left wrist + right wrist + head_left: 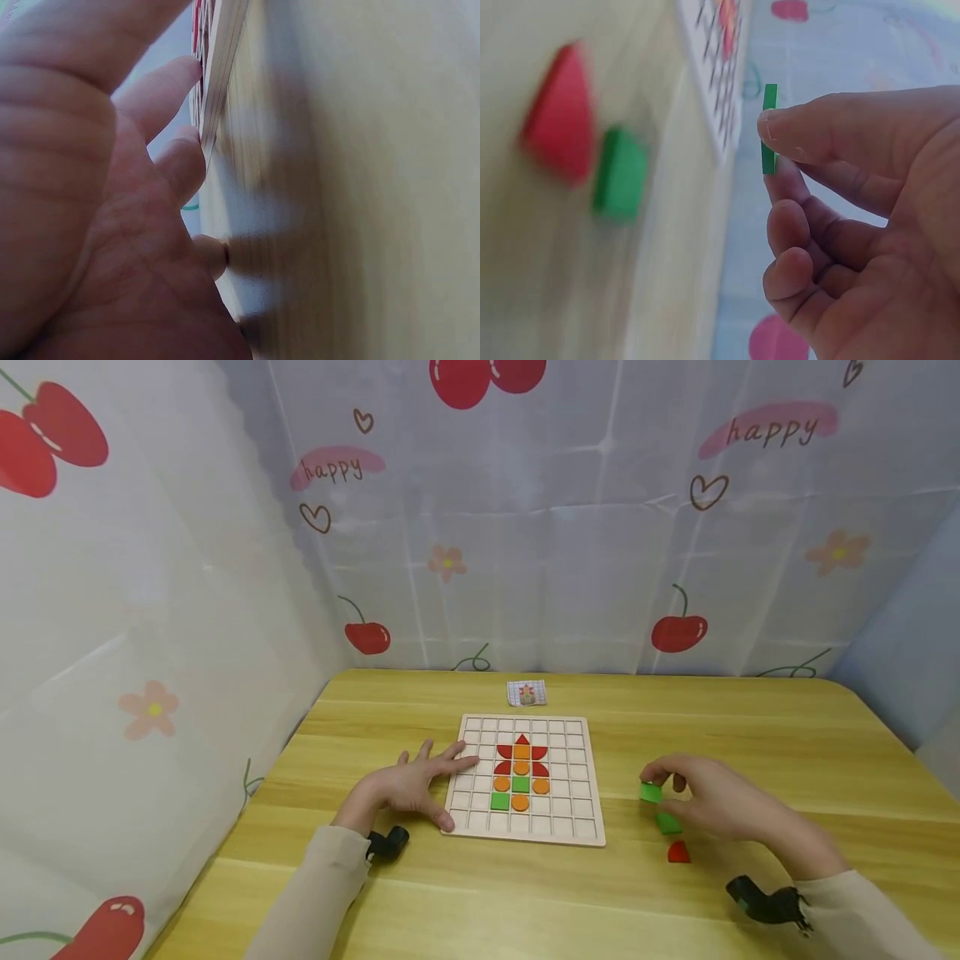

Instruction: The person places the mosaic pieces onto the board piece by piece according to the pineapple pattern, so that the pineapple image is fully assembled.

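Note:
A wooden grid board [467, 822] lies on the table, with red, orange and green tiles set in its middle cells. My left hand [408, 783] rests at the board's left edge, fingers spread and fairly straight, thumb by the near left corner. Between thumb and fingertip, my right hand [720, 797] pinches a green square tile [769, 161], seen edge-on in the right wrist view. Beneath that hand a second green tile [669, 824] lies on the table. Just nearer lies a red quarter-round tile [678, 852].
Behind the board lies a small printed pattern card [527, 693]. The wooden table [420, 910] meets a cherry-print curtain [540, 593] at the back, and another curtain side [150, 635] stands at the left.

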{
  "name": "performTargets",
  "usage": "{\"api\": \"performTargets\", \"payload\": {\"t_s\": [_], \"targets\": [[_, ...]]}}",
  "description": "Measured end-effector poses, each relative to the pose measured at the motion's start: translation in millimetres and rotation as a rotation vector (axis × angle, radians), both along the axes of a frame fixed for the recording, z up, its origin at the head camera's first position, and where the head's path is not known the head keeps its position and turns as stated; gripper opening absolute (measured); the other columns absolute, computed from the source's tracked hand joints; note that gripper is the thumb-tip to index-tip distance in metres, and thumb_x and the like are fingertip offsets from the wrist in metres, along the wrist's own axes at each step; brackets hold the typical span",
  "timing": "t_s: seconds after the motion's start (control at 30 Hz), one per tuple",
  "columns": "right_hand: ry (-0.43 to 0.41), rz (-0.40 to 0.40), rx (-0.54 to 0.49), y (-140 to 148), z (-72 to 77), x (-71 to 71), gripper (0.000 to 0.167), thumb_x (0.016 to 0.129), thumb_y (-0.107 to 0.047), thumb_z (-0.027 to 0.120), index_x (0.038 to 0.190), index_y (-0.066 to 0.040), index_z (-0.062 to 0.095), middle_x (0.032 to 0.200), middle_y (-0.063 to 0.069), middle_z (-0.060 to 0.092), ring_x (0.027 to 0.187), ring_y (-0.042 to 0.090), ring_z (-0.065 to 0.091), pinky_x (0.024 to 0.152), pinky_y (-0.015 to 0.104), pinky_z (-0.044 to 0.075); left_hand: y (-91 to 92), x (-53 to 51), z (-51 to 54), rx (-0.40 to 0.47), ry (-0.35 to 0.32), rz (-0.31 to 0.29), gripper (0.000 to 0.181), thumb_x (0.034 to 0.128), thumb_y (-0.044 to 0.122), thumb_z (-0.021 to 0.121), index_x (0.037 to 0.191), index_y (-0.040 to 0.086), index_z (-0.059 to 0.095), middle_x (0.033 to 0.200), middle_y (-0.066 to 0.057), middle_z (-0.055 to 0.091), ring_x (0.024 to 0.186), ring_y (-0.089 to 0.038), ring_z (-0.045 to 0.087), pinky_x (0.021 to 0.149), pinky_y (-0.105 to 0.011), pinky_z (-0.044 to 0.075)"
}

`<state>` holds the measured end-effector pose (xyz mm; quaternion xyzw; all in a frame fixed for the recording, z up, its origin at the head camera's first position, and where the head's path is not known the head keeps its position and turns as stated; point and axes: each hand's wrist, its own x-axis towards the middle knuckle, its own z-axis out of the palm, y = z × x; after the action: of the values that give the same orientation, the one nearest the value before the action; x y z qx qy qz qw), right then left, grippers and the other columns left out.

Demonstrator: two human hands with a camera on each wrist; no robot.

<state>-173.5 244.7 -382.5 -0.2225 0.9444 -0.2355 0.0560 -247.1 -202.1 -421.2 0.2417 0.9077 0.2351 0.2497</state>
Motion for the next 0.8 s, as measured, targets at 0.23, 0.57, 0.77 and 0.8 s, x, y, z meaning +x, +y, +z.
{"api": "performTargets", "payload": {"t_s": [0.23, 0.57, 0.77, 0.8], "targets": [[-0.007, 0.04, -0.002, -42.9, 10.9, -15.1, 0.027, 0.091, -0.014, 0.077, 0.118, -0.015, 0.071, 0.111, -0.007, 0.07, 0.095, 0.015, 0.056, 0.079, 0.032, 0.05, -0.7, -0.1, -1.2, -0.004, 0.0, -0.004, 0.104, 0.0726, 0.05, 0.087, 0.16, 0.044, 0.032, 0.175, 0.011, 0.001, 0.158, -0.043, -0.018, 0.121, -0.071, -0.012], [-0.06, 0.087, -0.042, -88.7, 1.4, -34.0, 0.027, 0.091, -0.012, 0.077, 0.117, -0.015, 0.073, 0.105, -0.008, 0.068, 0.096, 0.017, 0.057, 0.079, 0.03, 0.051, -1.7, -1.9, -2.9, -0.001, 0.006, -0.006, 0.104, 0.0727, 0.05, 0.088, 0.16, 0.045, 0.032, 0.175, 0.011, 0.002, 0.158, -0.043, -0.018, 0.121, -0.072, -0.012], [-0.127, 0.069, -0.064, -107.5, -15.1, -39.9, 0.026, 0.09, -0.007, 0.073, 0.114, -0.017, 0.074, 0.106, -0.007, 0.068, 0.095, 0.016, 0.056, 0.082, 0.032, 0.051, -0.6, -1.8, -1.6, 0.006, -0.003, -0.011, 0.104, 0.0733, 0.049, 0.088, 0.16, 0.044, 0.032, 0.175, 0.01, 0.001, 0.158, -0.043, -0.018, 0.121, -0.072, -0.013], [-0.132, 0.071, -0.07, -109.8, -17.3, -40.3, 0.026, 0.09, -0.006, 0.072, 0.113, -0.017, 0.074, 0.107, -0.007, 0.068, 0.096, 0.016, 0.057, 0.084, 0.033, 0.052, -0.4, -1.8, -1.3, 0.006, -0.001, -0.01, 0.104, 0.0732, 0.049, 0.088, 0.16, 0.044, 0.032, 0.175, 0.01, 0.002, 0.158, -0.043, -0.018, 0.121, -0.072, -0.013]]}}
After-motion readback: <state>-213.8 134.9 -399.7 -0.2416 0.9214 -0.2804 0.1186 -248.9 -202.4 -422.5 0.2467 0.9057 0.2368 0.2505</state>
